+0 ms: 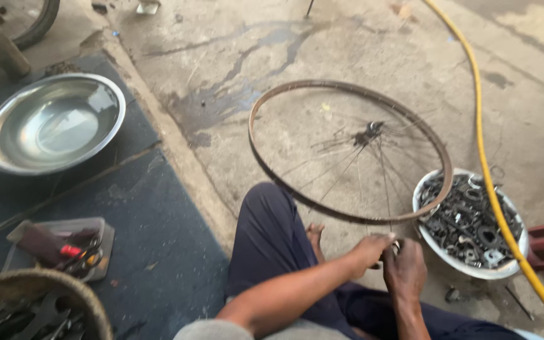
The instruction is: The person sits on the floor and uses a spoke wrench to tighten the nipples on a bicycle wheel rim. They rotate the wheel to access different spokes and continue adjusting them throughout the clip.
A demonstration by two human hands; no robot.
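While both hands [388, 255] pinch wheel rim [347, 214], parts bowl [467, 267] touches rim; yellow hose [483, 157] crosses bowl.

To my left, a wide, shiny steel basin [53, 123] sits on a dark mat [152, 239], with a clear plastic tray of small tools [64, 247] nearer me. A yellow hose [483, 157] runs across the concrete floor [234, 69], passing a white bowl heaped with dark metal parts [467, 223].
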